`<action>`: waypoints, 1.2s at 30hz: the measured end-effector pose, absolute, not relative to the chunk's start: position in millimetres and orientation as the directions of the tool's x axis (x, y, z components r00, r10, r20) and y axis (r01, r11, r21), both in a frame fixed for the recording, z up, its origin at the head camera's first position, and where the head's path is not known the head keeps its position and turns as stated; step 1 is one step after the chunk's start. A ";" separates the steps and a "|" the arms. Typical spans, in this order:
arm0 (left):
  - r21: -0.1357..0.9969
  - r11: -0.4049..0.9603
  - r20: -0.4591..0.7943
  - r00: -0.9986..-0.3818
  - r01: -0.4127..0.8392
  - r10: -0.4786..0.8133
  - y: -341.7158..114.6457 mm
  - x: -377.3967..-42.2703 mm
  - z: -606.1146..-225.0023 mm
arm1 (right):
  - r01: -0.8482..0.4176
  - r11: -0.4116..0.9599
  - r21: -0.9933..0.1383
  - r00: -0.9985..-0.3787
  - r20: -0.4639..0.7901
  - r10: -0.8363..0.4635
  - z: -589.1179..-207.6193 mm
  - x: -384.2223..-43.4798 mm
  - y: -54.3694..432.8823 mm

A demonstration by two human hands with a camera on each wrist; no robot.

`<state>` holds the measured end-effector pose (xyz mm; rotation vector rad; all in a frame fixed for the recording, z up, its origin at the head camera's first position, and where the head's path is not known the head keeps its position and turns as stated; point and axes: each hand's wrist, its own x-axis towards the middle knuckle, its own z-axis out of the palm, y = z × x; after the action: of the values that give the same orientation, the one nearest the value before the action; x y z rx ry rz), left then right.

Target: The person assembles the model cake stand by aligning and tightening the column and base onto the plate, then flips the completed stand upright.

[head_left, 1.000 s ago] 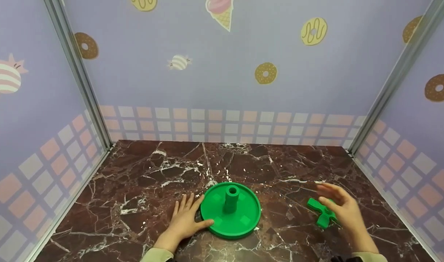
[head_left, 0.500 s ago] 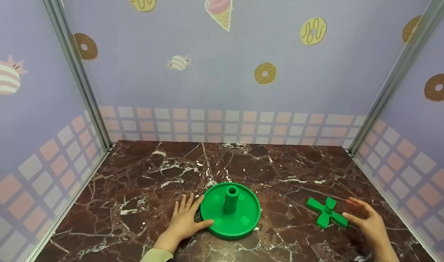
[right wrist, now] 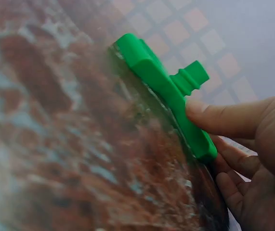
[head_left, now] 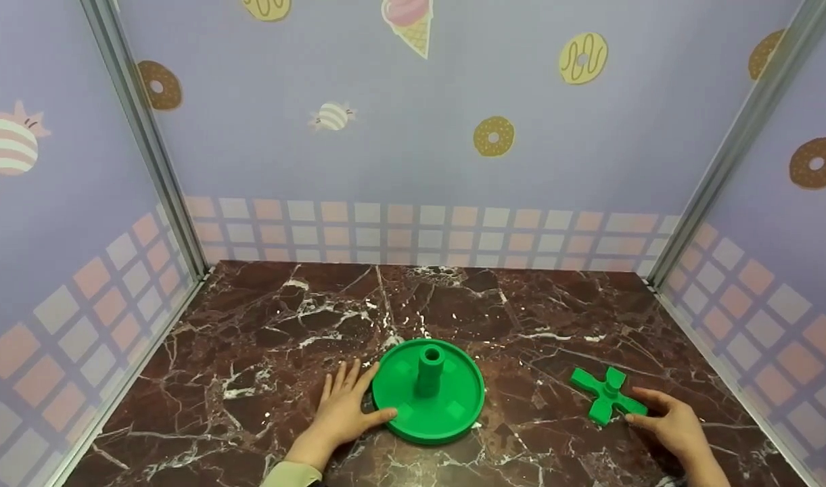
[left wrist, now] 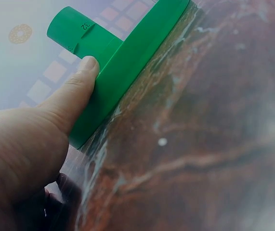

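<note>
A round green plate (head_left: 456, 433) with a raised rim and an upright hollow post stands on the table. My left hand (head_left: 345, 412) lies at its left side, fingers spread straight on the tabletop and thumb (left wrist: 82, 79) resting on the rim. Numbers are printed on the post (left wrist: 86, 31) in the left wrist view. Farther right lies a green cross-shaped piece (head_left: 599, 389) with four arms and a short knob at its centre. My right hand (head_left: 676, 426) pinches its near right arm between thumb (right wrist: 219, 115) and fingers; the fingertips are partly hidden in the right wrist view.
The dark red marbled tabletop (head_left: 284, 318) runs back to a patterned wall (head_left: 413, 169). Side panels with metal corner posts (head_left: 703, 182) enclose it at left and right.
My right hand has drawn back to the right from over the cross-shaped piece, then come in on its near right arm. My left hand and the round plate have stayed in place.
</note>
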<state>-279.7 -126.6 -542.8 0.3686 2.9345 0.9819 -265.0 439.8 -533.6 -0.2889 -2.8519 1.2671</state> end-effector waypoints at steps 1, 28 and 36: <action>0.596 0.774 0.050 -0.972 0.215 0.231 -126.6 -279.7 -543.0 | 0.161 0.674 -0.721 -0.984 -0.063 0.168 -533.9 -265.0 439.3; 0.597 0.774 0.047 -0.972 0.211 0.229 -127.4 -280.0 -540.9 | 0.018 0.757 -0.653 -0.991 0.088 0.098 -524.7 -265.8 415.1; 0.606 0.769 0.037 -0.972 0.205 0.231 -126.8 -279.2 -541.9 | -0.056 0.700 -0.712 -0.986 0.148 0.072 -511.7 -265.8 385.8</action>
<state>-279.2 -126.8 -541.9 0.3596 2.9168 0.9919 -265.8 385.8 -511.7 -0.0133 -2.7420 1.1565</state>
